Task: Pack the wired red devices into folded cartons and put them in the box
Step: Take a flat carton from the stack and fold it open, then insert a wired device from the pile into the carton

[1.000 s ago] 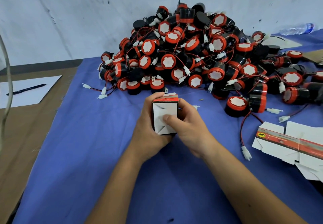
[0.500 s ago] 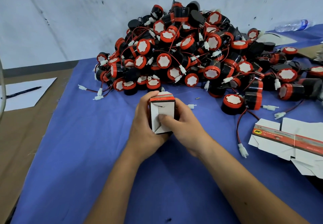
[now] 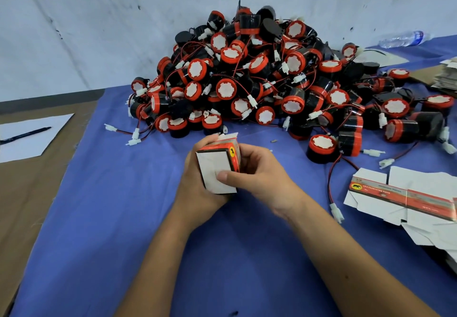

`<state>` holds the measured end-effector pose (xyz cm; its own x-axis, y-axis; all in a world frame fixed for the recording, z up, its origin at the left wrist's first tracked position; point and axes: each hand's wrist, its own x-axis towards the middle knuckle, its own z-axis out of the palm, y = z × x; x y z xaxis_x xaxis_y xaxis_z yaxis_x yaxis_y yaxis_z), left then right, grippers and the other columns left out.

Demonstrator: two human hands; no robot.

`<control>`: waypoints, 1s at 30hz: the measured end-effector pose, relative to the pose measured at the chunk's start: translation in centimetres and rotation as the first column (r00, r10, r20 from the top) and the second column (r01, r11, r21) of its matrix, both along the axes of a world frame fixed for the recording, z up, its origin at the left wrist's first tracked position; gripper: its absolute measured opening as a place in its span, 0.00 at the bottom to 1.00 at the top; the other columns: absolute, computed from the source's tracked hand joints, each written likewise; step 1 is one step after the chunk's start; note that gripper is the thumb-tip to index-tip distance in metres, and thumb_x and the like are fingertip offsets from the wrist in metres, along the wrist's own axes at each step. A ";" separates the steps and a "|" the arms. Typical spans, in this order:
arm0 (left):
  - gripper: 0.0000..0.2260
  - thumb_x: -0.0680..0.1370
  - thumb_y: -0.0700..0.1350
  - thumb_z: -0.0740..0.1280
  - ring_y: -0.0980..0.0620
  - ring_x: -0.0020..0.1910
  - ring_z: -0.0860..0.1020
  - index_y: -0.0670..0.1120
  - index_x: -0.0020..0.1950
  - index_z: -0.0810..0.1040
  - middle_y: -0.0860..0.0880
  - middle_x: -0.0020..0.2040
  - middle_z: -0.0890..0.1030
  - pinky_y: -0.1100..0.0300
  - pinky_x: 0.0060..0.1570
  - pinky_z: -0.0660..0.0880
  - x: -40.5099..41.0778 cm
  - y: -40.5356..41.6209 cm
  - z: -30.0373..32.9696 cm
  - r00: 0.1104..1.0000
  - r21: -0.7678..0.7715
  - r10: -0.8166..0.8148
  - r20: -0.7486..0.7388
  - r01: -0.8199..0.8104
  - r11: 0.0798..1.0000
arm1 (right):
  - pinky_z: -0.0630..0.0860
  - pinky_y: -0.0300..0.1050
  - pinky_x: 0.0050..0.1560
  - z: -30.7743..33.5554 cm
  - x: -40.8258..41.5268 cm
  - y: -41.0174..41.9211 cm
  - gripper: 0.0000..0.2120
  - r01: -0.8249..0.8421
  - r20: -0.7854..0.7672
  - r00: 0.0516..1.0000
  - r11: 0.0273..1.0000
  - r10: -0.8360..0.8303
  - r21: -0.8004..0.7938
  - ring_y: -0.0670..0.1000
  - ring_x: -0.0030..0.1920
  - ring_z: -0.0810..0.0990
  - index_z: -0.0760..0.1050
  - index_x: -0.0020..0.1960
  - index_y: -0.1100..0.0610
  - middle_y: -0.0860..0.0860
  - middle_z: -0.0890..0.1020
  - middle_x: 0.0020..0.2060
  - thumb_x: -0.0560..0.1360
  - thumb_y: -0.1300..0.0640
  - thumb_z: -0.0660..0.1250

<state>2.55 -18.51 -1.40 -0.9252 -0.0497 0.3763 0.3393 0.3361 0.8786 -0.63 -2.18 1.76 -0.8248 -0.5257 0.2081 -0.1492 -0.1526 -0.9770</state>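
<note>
While my left hand (image 3: 197, 188) and right hand (image 3: 262, 176) clamp the small white-and-red folded carton (image 3: 217, 168) above the blue-clothed worktop (image 3: 123, 218), contents hidden; black-and-red wired devices (image 3: 259, 79) heaped behind.

Both forearms are showing bare from the bottom edge up to the wrists, with no sleeve covering them. The left hand (image 3: 197, 188) and the right hand (image 3: 262, 178) are wearing no gloves, rings or watch.

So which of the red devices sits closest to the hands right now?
The lone device standing upright, white face up, just right of the right hand, at the pile's near edge. Its red-and-black wire trails toward the flat cartons.
</note>
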 end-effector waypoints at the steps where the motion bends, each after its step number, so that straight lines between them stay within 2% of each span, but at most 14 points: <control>1: 0.42 0.67 0.37 0.78 0.46 0.68 0.77 0.54 0.78 0.65 0.47 0.71 0.74 0.42 0.63 0.78 -0.1 -0.3 0.1 1.000 -0.010 0.018 0.018 -0.018 1.000 | 0.80 0.46 0.48 -0.2 0.0 0.0 0.11 0.188 -0.211 0.966 0.968 -0.152 0.165 0.54 0.46 0.83 0.80 0.52 0.58 0.51 0.85 0.43 0.72 0.62 0.77; 3: 0.39 0.69 0.40 0.72 0.53 0.72 0.73 0.58 0.78 0.66 0.50 0.74 0.72 0.46 0.68 0.76 0.0 -0.8 0.5 0.998 0.038 0.028 0.061 -0.030 0.999 | 0.73 0.48 0.54 -0.6 -0.1 -0.3 0.09 0.605 -0.716 0.675 0.688 -0.177 0.400 0.54 0.46 0.79 0.75 0.46 0.53 0.47 0.81 0.40 0.72 0.59 0.75; 5: 0.33 0.72 0.44 0.68 0.56 0.71 0.74 0.60 0.76 0.68 0.51 0.72 0.75 0.53 0.68 0.76 0.1 -0.4 0.7 0.996 0.188 -0.035 0.086 0.018 0.982 | 0.65 0.56 0.70 -0.9 -0.2 -0.4 0.08 0.709 -0.825 0.565 0.500 0.018 0.496 0.54 0.53 0.77 0.75 0.49 0.51 0.46 0.82 0.44 0.72 0.60 0.71; 10: 0.26 0.78 0.57 0.68 0.50 0.59 0.83 0.56 0.75 0.70 0.49 0.58 0.84 0.52 0.57 0.79 -0.3 1.2 0.3 0.984 0.171 0.156 0.086 -0.169 0.971 | 0.54 0.62 0.77 -0.8 0.3 -0.3 0.15 0.559 -0.790 0.606 0.660 0.087 0.501 0.50 0.67 0.70 0.80 0.59 0.49 0.42 0.81 0.55 0.73 0.53 0.67; 12: 0.20 0.81 0.54 0.65 0.53 0.54 0.83 0.53 0.72 0.72 0.49 0.54 0.84 0.57 0.51 0.79 -0.6 0.7 -0.1 0.956 0.165 0.281 0.088 -0.293 0.942 | 0.64 0.56 0.71 -0.5 0.1 0.3 0.16 0.560 -0.837 0.539 0.784 -0.099 0.268 0.53 0.65 0.73 0.82 0.57 0.53 0.45 0.81 0.56 0.70 0.57 0.66; 14: 0.14 0.83 0.49 0.64 0.61 0.51 0.82 0.52 0.69 0.73 0.54 0.53 0.83 0.67 0.44 0.77 -0.7 0.3 -0.3 0.925 0.157 0.367 0.096 -0.378 0.912 | 0.71 0.51 0.59 0.1 -0.2 1.1 0.12 0.654 -0.814 0.439 0.757 -0.380 0.000 0.55 0.58 0.76 0.82 0.52 0.58 0.49 0.82 0.51 0.71 0.59 0.65; 16: 0.13 0.83 0.44 0.64 0.65 0.51 0.80 0.53 0.68 0.73 0.58 0.53 0.81 0.68 0.44 0.75 -0.7 0.0 -0.4 0.908 0.099 0.409 0.091 -0.417 0.904 | 0.73 0.53 0.53 0.5 -1.3 2.4 0.10 0.876 -0.751 0.294 0.481 -0.591 -0.035 0.57 0.53 0.74 0.81 0.52 0.59 0.52 0.81 0.48 0.75 0.56 0.66; 17: 0.13 0.83 0.44 0.65 0.67 0.51 0.79 0.53 0.67 0.74 0.60 0.54 0.80 0.67 0.45 0.74 -0.7 0.0 -0.5 0.906 0.054 0.417 0.079 -0.421 0.905 | 0.73 0.55 0.53 0.5 -1.9 3.3 0.12 0.953 -0.731 0.263 0.285 -0.630 0.098 0.58 0.54 0.73 0.80 0.54 0.58 0.53 0.79 0.50 0.75 0.53 0.67; 19: 0.13 0.79 0.48 0.63 0.70 0.52 0.76 0.54 0.64 0.74 0.62 0.55 0.79 0.70 0.45 0.72 -0.6 0.3 -0.3 0.903 -0.018 0.425 0.061 -0.425 0.905 | 0.71 0.57 0.59 0.0 -3.0 5.0 0.18 0.874 -0.689 0.360 -0.031 -0.629 0.485 0.61 0.61 0.70 0.76 0.60 0.55 0.56 0.75 0.59 0.74 0.48 0.69; 21: 0.13 0.78 0.49 0.61 0.70 0.52 0.76 0.54 0.62 0.75 0.61 0.54 0.79 0.69 0.44 0.71 -0.8 0.3 -0.4 0.898 -0.058 0.437 0.054 -0.434 0.899 | 0.67 0.57 0.63 -0.6 -3.3 5.5 0.20 0.751 -0.669 0.487 -0.122 -0.562 0.649 0.62 0.66 0.67 0.73 0.61 0.55 0.58 0.71 0.64 0.73 0.49 0.70; 23: 0.09 0.82 0.44 0.64 0.65 0.51 0.77 0.52 0.61 0.76 0.58 0.53 0.80 0.65 0.43 0.71 -1.0 0.2 -0.6 0.893 -0.084 0.446 0.054 -0.441 0.893 | 0.67 0.54 0.65 -1.2 -3.1 4.9 0.20 0.770 -0.686 0.560 -0.014 -0.464 0.638 0.63 0.66 0.66 0.73 0.63 0.55 0.59 0.70 0.65 0.73 0.52 0.70; 26: 0.07 0.83 0.40 0.64 0.65 0.49 0.78 0.51 0.57 0.77 0.59 0.49 0.81 0.67 0.39 0.71 -1.1 0.1 -0.9 0.891 -0.084 0.449 0.068 -0.444 0.892 | 0.69 0.46 0.64 -1.1 -2.5 3.4 0.24 0.775 -0.628 0.629 0.435 -0.459 0.458 0.57 0.66 0.68 0.74 0.71 0.55 0.55 0.73 0.65 0.75 0.60 0.70; 27: 0.07 0.83 0.40 0.64 0.67 0.48 0.78 0.51 0.56 0.77 0.59 0.49 0.81 0.71 0.38 0.71 -1.1 0.1 -1.0 0.891 -0.077 0.449 0.070 -0.444 0.893 | 0.71 0.45 0.64 -1.1 -2.5 3.3 0.24 0.778 -0.634 0.613 0.499 -0.472 0.381 0.56 0.66 0.69 0.75 0.71 0.56 0.54 0.73 0.65 0.75 0.60 0.71; 30: 0.07 0.82 0.39 0.64 0.71 0.46 0.77 0.51 0.55 0.77 0.60 0.48 0.81 0.76 0.35 0.70 -1.1 0.1 -1.0 0.888 -0.068 0.456 0.066 -0.452 0.889 | 0.71 0.51 0.66 -1.5 -2.9 3.6 0.21 0.860 -0.734 0.504 0.341 -0.455 0.379 0.56 0.68 0.66 0.77 0.68 0.52 0.53 0.75 0.65 0.76 0.49 0.71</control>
